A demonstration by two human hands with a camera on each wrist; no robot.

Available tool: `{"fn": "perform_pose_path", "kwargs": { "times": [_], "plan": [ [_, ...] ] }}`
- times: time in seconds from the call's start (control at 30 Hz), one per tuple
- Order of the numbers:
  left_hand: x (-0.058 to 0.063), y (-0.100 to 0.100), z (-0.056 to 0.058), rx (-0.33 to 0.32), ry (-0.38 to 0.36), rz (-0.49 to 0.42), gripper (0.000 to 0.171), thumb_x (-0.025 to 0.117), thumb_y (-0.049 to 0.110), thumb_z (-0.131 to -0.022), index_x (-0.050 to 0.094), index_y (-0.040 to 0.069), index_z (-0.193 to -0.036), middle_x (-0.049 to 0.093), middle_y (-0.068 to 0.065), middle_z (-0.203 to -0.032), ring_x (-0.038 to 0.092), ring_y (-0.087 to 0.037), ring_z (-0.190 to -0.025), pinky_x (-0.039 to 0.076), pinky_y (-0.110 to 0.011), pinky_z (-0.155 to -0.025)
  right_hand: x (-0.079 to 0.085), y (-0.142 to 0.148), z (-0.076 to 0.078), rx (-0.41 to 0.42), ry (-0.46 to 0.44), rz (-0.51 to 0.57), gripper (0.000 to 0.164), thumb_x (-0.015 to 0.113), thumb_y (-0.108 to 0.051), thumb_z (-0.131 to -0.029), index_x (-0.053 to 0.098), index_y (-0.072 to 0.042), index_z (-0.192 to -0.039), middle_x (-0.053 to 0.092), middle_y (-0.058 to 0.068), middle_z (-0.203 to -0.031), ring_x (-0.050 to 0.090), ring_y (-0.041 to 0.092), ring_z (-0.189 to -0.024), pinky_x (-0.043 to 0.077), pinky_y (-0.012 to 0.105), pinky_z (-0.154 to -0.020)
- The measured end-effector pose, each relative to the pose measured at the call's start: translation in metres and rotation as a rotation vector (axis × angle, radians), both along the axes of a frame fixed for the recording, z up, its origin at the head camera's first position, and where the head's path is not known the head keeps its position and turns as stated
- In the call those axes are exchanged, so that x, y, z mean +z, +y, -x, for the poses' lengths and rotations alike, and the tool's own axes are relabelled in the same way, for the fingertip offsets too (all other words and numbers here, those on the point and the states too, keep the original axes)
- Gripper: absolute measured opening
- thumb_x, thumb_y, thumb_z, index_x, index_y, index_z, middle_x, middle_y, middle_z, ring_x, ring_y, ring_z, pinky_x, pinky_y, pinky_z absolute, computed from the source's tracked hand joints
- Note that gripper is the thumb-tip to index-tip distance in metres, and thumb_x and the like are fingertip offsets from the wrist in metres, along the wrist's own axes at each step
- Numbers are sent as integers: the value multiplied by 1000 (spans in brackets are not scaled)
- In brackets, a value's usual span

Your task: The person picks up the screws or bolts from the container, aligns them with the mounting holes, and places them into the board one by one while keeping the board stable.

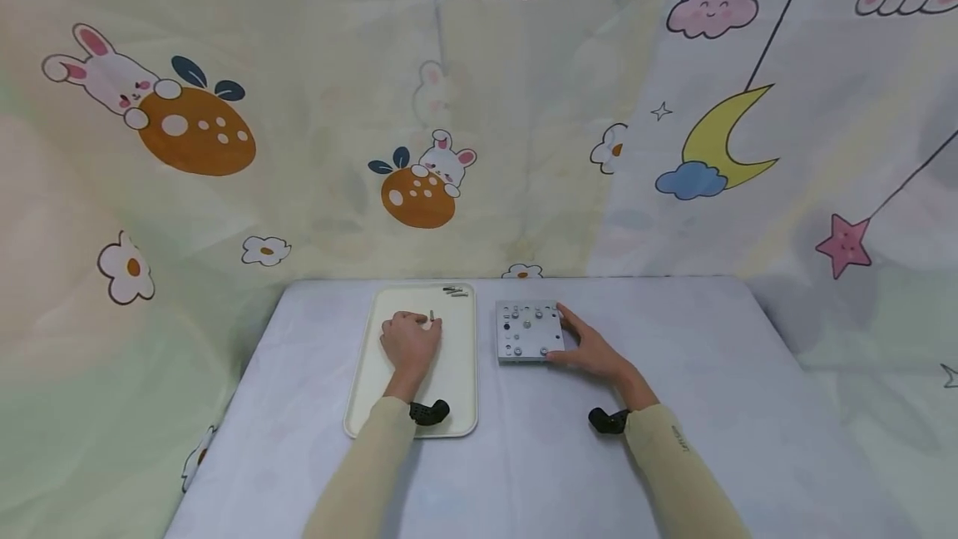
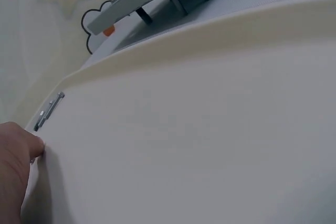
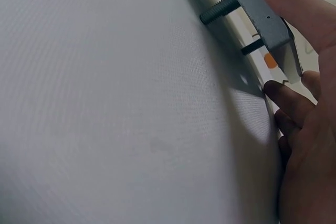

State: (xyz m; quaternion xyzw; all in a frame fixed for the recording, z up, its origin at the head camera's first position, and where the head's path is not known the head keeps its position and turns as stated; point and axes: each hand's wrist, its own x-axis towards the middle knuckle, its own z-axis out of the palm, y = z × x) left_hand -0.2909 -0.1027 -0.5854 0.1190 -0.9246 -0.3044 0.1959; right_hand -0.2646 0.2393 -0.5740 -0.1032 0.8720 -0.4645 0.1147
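My left hand (image 1: 412, 343) is over the cream tray (image 1: 456, 389), its fingers curled. At its fingertips a small metal pin (image 1: 432, 316) sticks up, pinched there; its exact kind is too small to tell. In the left wrist view only part of the left hand (image 2: 14, 156) shows, at the left edge. A grey metal plate (image 1: 527, 338) with several bolts and holes lies right of the tray. My right hand (image 1: 595, 353) grips its right edge, thumb at the near corner and fingers at the far one. Threaded bolts (image 3: 220, 9) protrude beneath the plate.
Several slim metal pins or screws (image 1: 455, 292) lie at the tray's far right corner. A white cloth covers the table (image 1: 524, 456). Behind it hangs a printed curtain (image 1: 314, 106) with cartoon rabbits. Each wrist wears a black camera strap (image 1: 429, 412).
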Motion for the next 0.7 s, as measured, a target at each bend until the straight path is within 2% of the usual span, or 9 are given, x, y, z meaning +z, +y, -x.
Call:
{"fn": "perform_pose_path", "kwargs": {
  "times": [0.23, 0.47, 0.7],
  "plan": [
    [-3, -6, -4, 17, -42, -17, 22, 70, 31, -85, 79, 11, -86, 65, -12, -103, 53, -35, -96, 40, -49, -81, -9, -4, 1, 8, -13, 5, 113, 82, -50, -71, 13, -25, -157, 34, 14, -152, 25, 30, -142, 17, 53, -112],
    [-2, -7, -1, -14, 2, -22, 22, 72, 27, -83, 79, 7, -91, 66, -13, -104, 53, -34, -98, 39, -48, -85, -2, -4, 0, -9, 0, -5, 112, 81, -52, -72, 12, -25, -157, 32, 16, -153, 21, 32, -143, 15, 54, -112],
    [-2, -8, 1, -23, 12, -57, 17, 72, 25, -82, 80, 9, -84, 67, -12, -106, 54, -34, -99, 38, -50, -85, 1, -3, 2, 2, -2, -9, 114, 81, -53, -72, 10, -25, -157, 31, 15, -154, 20, 32, -144, 14, 53, -113]
  ]
}}
